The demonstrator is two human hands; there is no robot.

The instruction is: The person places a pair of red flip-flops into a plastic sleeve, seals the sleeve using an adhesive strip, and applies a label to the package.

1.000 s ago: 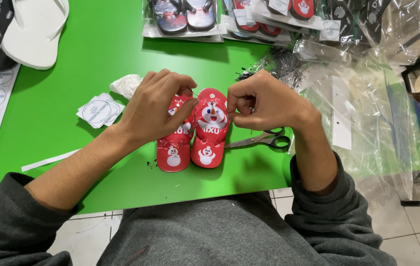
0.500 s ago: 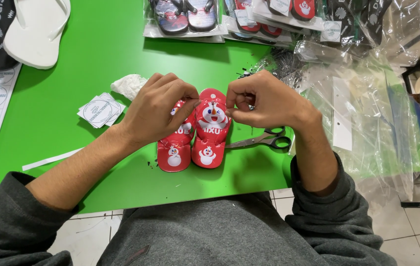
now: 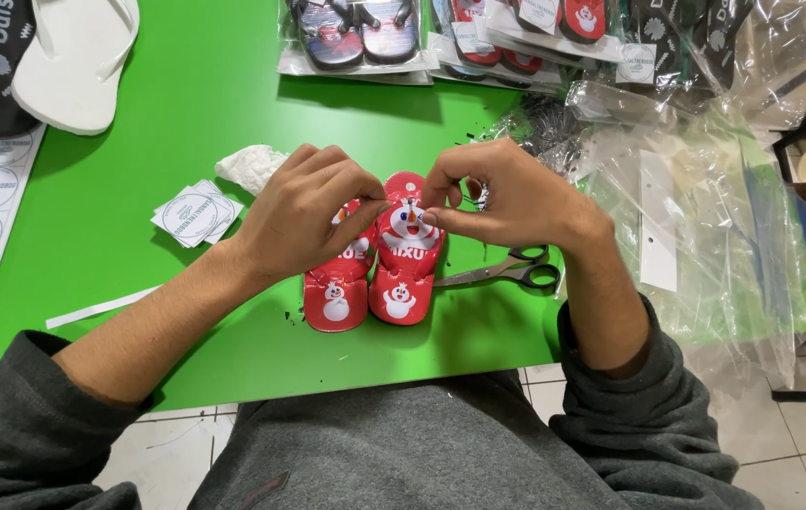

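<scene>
Both hands meet mid-frame on the green table (image 3: 138,142): left hand (image 3: 304,222) and right hand (image 3: 507,194) pinch the tops of two small red sandals (image 3: 375,283). Square white labels (image 3: 193,215) lie left. Clear packages (image 3: 705,217) pile right; bagged sandals (image 3: 365,38) line the top. Scissors (image 3: 507,272) lie beside the right wrist.

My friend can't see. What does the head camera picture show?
Two bare hands, left hand and right hand, pinch a pair of small red rubber flip-flops with snowman pictures on a green table. Metal scissors lie just right.
</scene>
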